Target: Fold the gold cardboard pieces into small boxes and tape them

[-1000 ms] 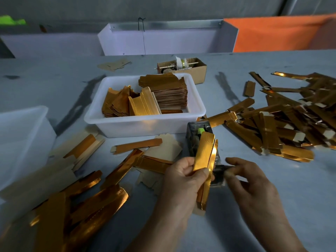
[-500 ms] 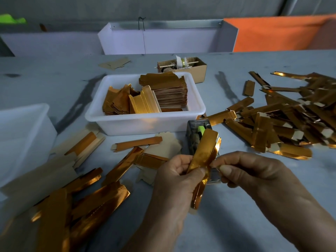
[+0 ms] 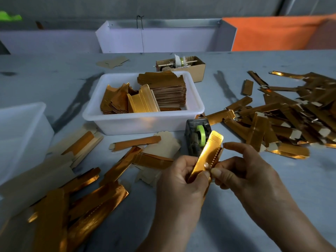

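Both hands pinch one folded gold cardboard piece (image 3: 206, 157) above the table (image 3: 272, 188): left hand (image 3: 183, 176) gripping its lower half, right hand (image 3: 241, 170) apparently nipping its edge. Behind stands the tape dispenser (image 3: 197, 136), then a white bin (image 3: 145, 122) of flat pieces.

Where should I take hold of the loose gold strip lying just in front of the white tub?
Pinch the gold strip mid-length across its narrow width, from above. It lies flat and alone, long edges clear, though paper scraps crowd its right end.

Both hands, left (image 3: 183, 176) and right (image 3: 243, 171), are bare, without gloves, rings or visible sleeves.
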